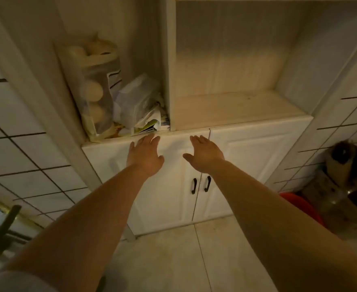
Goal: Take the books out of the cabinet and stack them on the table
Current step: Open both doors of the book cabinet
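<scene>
A white cabinet (257, 148) stands ahead with two shut lower doors and open shelves above. In the narrow left shelf, flat books or booklets (150, 126) lie under plastic bags, with only their front edges showing. My left hand (145, 157) stretches forward with straight fingers, its fingertips just below the shelf edge near those booklets. My right hand (205, 154) reaches out beside it, fingers straight, in front of the top of the lower doors. Neither hand holds anything. The wide right shelf (236, 108) shows no books.
A tall clear bag of pale round things (93, 91) and a crumpled plastic bag (135, 100) fill the left shelf. Black door handles (200, 185) sit below my hands. A red tub (299, 205) and a brown bundle (341, 161) stand at right. A chair (4, 226) is at left.
</scene>
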